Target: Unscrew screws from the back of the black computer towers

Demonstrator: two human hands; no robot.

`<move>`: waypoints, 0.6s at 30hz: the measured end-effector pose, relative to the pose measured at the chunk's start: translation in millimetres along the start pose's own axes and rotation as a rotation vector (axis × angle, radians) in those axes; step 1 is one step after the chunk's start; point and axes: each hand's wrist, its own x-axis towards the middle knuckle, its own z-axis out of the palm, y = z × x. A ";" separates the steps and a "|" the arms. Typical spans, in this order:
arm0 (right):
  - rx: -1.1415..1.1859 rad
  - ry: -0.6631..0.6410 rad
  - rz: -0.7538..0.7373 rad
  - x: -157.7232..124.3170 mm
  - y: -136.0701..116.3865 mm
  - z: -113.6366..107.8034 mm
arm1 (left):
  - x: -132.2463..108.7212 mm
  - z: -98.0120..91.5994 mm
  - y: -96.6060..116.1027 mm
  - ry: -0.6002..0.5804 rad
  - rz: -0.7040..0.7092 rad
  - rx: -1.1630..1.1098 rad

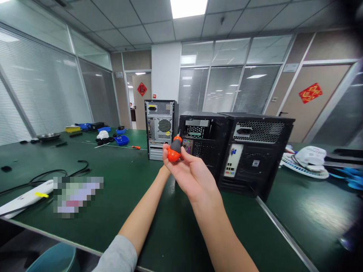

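Observation:
My right hand is closed around a stubby screwdriver with an orange and dark grey handle. Its short shaft points up and away, at the left side of the rear of the middle black computer case; I cannot tell whether the tip touches. My left hand reaches forward behind the right one, near the same case, and its fingers are mostly hidden. A taller computer case stands to the left, its back panel facing me. On the right is another black case.
An orange-handled tool, blue trays and a metal bowl lie farther back left on the green table. A white power strip with black cables is near left. White fan parts lie right.

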 end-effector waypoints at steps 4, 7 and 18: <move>0.017 0.005 0.016 -0.8 -0.5 0.1 | -4.6 6.2 0.5 0.051 0.039 0.051; 0.029 0.016 0.037 -1.2 -1.0 0.4 | -5.6 8.0 0.7 0.049 0.030 0.068; 0.091 0.012 0.070 -3.3 -1.7 3.4 | -3.9 0.2 -2.5 0.074 0.145 0.127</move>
